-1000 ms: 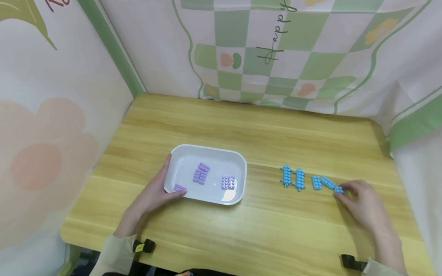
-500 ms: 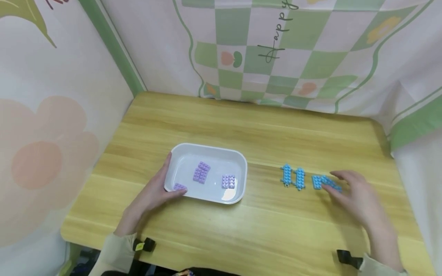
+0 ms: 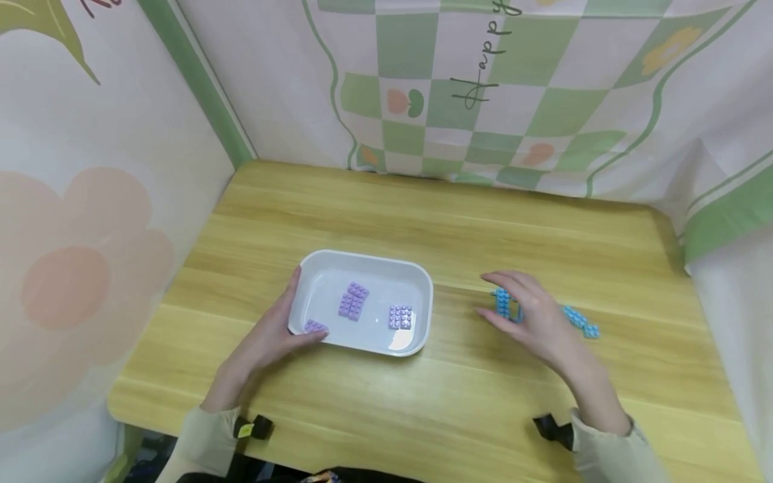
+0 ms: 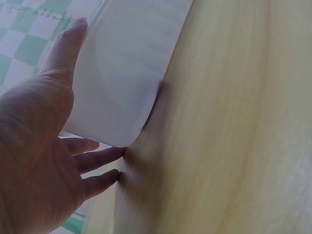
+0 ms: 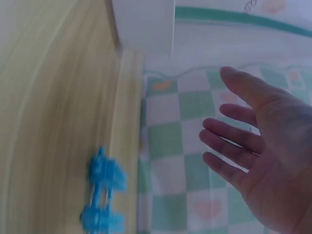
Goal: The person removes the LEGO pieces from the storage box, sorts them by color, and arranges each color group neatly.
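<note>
My left hand (image 3: 272, 329) grips the left end of a white tray (image 3: 367, 256), thumb over the near rim and fingers along the end wall. In the left wrist view, the left hand (image 4: 53, 146) has its thumb against the tray wall (image 4: 126, 63). Inside the tray lie several purple toy bricks (image 3: 400, 317). My right hand (image 3: 537, 322) is over the blue wheel-axle bricks (image 3: 502, 303), thumb and fingers spread apart. In the right wrist view, the right hand (image 5: 258, 141) holds nothing, with the blue axle bricks (image 5: 103, 173) on the table beyond it.
To the right of the right hand lie more blue bricks (image 3: 581, 322), partly covered by the hand. The wooden table (image 3: 362, 215) meets a green-and-white checked cloth (image 3: 459, 100) at its back edge. A printed white curtain (image 3: 78, 134) stands at the left.
My right hand has let go of a small blue brick at the far right and moved left over the axle bricks. The left hand and the tray stay in place.
</note>
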Available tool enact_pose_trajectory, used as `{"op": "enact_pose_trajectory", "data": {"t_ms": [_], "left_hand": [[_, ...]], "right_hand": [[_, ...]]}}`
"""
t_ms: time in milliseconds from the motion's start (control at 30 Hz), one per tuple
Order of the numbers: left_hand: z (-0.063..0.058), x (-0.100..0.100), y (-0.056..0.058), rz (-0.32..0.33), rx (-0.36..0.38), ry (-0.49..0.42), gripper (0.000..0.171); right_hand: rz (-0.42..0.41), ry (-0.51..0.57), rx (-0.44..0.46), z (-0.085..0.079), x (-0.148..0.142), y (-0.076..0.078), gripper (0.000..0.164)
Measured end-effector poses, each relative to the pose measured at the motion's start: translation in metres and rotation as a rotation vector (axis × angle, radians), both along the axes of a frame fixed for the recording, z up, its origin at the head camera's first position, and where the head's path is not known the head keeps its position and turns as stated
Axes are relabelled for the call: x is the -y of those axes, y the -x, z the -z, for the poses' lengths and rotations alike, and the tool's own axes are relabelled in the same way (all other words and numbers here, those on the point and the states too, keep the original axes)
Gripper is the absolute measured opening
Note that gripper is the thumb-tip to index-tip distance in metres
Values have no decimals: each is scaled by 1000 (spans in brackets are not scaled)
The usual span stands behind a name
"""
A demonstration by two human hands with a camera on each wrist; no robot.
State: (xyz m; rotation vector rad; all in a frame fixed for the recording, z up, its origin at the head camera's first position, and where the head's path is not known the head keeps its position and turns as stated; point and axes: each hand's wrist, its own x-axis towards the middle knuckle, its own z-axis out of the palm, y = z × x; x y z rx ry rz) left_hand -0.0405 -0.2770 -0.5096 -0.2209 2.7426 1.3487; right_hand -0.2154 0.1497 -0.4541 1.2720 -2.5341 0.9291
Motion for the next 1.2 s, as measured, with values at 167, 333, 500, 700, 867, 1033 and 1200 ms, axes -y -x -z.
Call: {"op": "enact_pose_trajectory", "data": {"t_ms": [167, 333, 500, 700, 867, 1033, 1200], "left_hand": [[0, 0, 0, -4, -5, -2, 137], [1, 1, 0, -4, -15, -3, 137], [2, 0, 0, 1, -12, -6, 137], [1, 0, 0, -3, -7, -11, 137], [-1, 0, -1, -1, -6, -12, 136], [-1, 0, -1, 3, -10, -9, 136], [0, 0, -1, 2, -10, -11, 136]], "right_hand": [[-119, 33, 20, -3, 38, -2, 65], [-220, -63, 141, -4, 79, -6, 61], [-292, -177, 282, -2, 112, -5, 62], [-411, -204, 229, 8, 135, 1, 66], [-438, -280, 168, 15, 153, 5, 69], [-421, -390, 220, 20, 174, 9, 67], [-435, -423, 262, 26, 187, 11, 59]]}}
